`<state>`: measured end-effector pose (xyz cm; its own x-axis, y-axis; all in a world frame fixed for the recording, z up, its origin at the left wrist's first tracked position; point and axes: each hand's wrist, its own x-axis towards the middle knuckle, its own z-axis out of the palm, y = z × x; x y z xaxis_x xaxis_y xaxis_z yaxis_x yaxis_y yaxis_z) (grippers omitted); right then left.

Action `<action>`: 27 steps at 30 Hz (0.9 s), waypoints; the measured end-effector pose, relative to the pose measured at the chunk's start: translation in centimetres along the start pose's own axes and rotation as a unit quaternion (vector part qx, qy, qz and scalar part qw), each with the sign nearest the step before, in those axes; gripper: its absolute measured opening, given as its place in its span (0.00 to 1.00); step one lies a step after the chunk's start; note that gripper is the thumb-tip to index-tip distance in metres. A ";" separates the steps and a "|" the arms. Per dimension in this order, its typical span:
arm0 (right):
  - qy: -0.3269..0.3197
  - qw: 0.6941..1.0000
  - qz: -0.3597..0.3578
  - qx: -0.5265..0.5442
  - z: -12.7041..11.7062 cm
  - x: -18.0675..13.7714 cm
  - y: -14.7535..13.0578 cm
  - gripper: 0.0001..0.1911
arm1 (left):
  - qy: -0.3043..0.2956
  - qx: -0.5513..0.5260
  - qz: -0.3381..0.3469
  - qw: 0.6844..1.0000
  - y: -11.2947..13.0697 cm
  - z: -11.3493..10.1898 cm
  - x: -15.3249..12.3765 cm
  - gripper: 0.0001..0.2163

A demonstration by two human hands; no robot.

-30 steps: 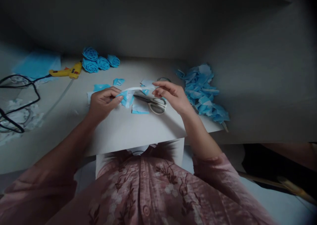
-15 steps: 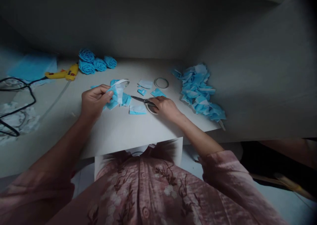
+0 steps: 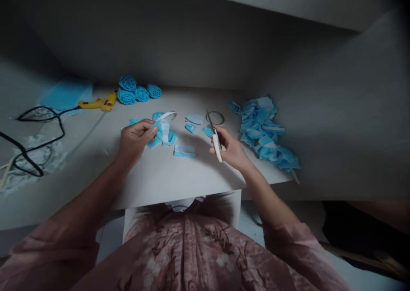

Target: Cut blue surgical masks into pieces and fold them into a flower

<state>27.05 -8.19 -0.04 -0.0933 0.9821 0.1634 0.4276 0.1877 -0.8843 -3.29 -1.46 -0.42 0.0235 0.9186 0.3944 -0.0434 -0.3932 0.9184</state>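
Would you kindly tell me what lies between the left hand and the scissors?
In the head view, loose blue and white pieces lie on the table between the left hand and the scissors. The held blue-and-white strip juts into that stretch.

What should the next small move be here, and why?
Probably bring the scissors in the right hand toward the white strip in the left hand: the strip's far end sticks out, and the scissors are well away from it.

Free gap between held piece (image 3: pixel 164 124) and scissors (image 3: pixel 217 147)
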 end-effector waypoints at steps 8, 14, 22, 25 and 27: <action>-0.002 0.986 -0.058 -0.156 1.6 -0.1 -2.0 0.36 | -0.047 0.112 0.118 0.986 0.6 0.4 -0.4 0.08; 0.009 0.973 -0.072 -0.220 3.0 0.0 -2.6 0.38 | -0.066 0.171 0.174 0.968 0.4 0.4 -0.7 0.09; 0.050 0.962 -0.051 -0.263 4.8 1.0 -3.1 0.36 | -0.123 0.196 0.228 0.946 0.3 0.9 -1.4 0.07; 0.046 0.967 -0.047 -0.248 5.0 1.1 -2.9 0.35 | -0.131 0.180 0.211 0.952 0.5 1.1 -1.5 0.06; 0.045 0.970 -0.047 -0.233 4.9 1.1 -2.8 0.35 | -0.131 0.171 0.185 0.959 0.6 1.2 -1.5 0.07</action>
<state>21.29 -7.76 0.48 -0.0816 0.9533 0.2909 0.7828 0.2419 -0.5733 -2.17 -3.12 -0.41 0.3216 0.6908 0.6476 0.2328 -0.7206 0.6530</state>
